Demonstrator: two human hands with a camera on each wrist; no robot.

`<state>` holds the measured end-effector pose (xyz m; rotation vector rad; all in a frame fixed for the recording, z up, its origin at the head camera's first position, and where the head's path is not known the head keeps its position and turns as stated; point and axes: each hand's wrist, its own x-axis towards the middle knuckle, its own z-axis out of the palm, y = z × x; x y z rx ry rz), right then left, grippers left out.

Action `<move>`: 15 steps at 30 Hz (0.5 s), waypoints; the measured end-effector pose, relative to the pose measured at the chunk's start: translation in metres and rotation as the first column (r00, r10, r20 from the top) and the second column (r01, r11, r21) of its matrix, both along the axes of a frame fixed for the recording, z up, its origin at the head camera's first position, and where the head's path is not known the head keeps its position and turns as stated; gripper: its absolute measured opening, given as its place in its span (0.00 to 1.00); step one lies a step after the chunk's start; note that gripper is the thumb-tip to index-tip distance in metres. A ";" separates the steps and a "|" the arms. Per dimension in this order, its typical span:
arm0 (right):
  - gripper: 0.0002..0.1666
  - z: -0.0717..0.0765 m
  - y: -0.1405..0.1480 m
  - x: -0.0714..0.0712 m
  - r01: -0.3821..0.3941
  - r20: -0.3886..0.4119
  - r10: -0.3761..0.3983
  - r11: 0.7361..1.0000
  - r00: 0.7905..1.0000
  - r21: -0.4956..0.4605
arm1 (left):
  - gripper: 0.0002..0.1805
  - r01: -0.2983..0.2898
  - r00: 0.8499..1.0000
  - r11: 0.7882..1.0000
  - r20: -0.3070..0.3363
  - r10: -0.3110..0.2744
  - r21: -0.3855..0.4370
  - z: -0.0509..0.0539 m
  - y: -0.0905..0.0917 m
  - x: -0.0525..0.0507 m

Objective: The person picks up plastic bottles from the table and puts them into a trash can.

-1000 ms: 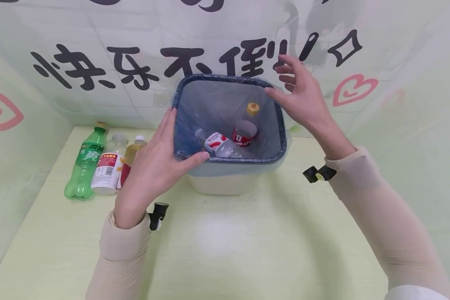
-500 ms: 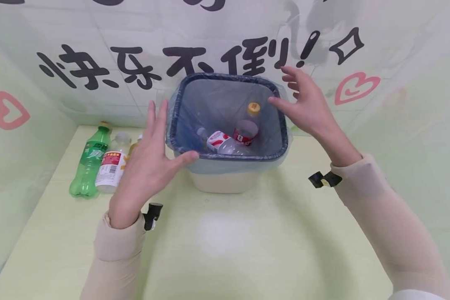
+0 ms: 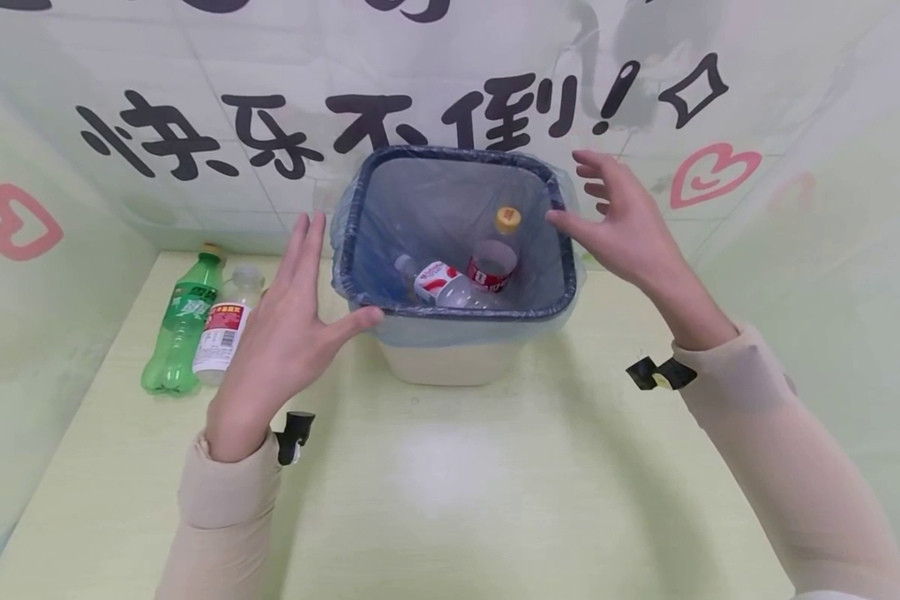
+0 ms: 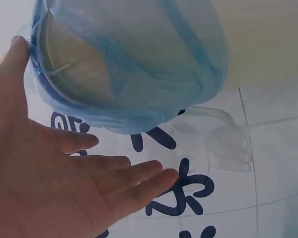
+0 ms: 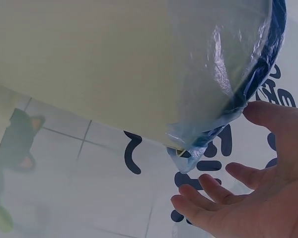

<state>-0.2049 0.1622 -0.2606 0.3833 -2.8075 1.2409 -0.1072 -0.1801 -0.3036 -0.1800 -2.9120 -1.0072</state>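
Note:
A trash can point(image 3: 450, 367) with a dark rim and a thin blue plastic bag point(image 3: 420, 332) folded over its edge stands against the back wall. Inside lie a clear bottle with a red and white label point(image 3: 438, 282) and a bottle with a yellow cap point(image 3: 507, 220) and red label. To the left of the can is my left hand point(image 3: 281, 337), fingers straight, thumb pointing toward the rim. My right hand point(image 3: 626, 225) is by the right rim, fingers loosely bent and holding nothing; whether its thumb touches the bag point(image 5: 223, 99) is unclear.
At the left of the table point(image 3: 435, 517) lie a green bottle point(image 3: 183, 329) and a clear bottle with a white and red label point(image 3: 223, 329), partly behind my left hand. The printed back wall point(image 3: 285, 50) stands right behind the can.
My left hand has moved left, off the can's rim, and now covers the amber bottle. My right hand has shifted slightly right and down. The bag's folded edge hangs looser on the left.

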 end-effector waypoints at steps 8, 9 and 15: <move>0.45 -0.007 0.007 0.008 0.021 0.050 -0.020 1.000 0.999 -0.007 | 0.59 -0.021 1.000 1.000 0.004 0.021 0.013 -0.007 -0.016 0.003; 0.45 -0.008 0.008 0.010 0.023 0.060 -0.023 1.000 0.998 -0.007 | 0.59 -0.027 1.000 0.999 0.008 0.027 0.018 -0.008 -0.020 0.004; 0.46 -0.015 0.014 0.020 0.033 0.120 -0.029 0.999 0.992 -0.034 | 0.57 -0.067 0.998 0.997 0.021 0.067 0.036 -0.023 -0.045 0.008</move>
